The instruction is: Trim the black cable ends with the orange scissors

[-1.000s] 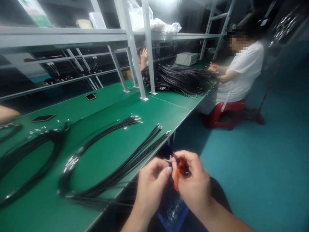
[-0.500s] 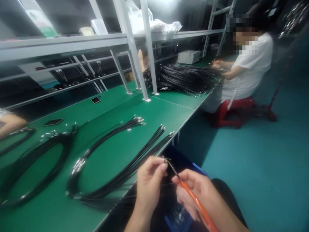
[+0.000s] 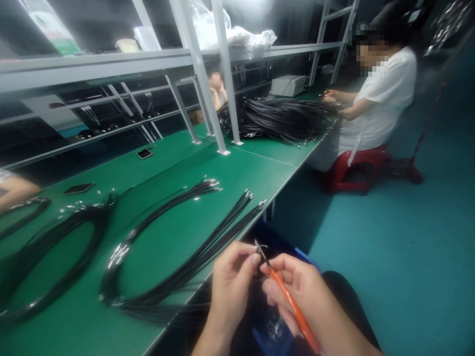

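Close to the bench's front edge, my left hand (image 3: 233,274) pinches a small cable end between thumb and forefinger. A short thin strand (image 3: 263,246) sticks out there; most of the cable is hidden by my fingers. My right hand (image 3: 297,284) is closed around an orange-handled tool (image 3: 291,299) with a narrow, pointed metal tip. That tip crosses just beyond my left fingertips at the strand. Left of my hands, a curved bundle of black cables (image 3: 159,291) with metallic ends lies on the green bench (image 3: 174,242).
More coiled black cables (image 3: 89,242) lie at the left, near another person's arm (image 3: 18,188). Shelf posts (image 3: 218,123) rise from the bench. A co-worker in white (image 3: 386,94) sits by a large cable pile (image 3: 285,118). Below my hands is a blue bin (image 3: 272,331).
The orange-handled tool has shifted up and left, so its tip now overlaps the strand at my left fingertips. My right hand has moved slightly closer to my left. The view has shifted slightly.
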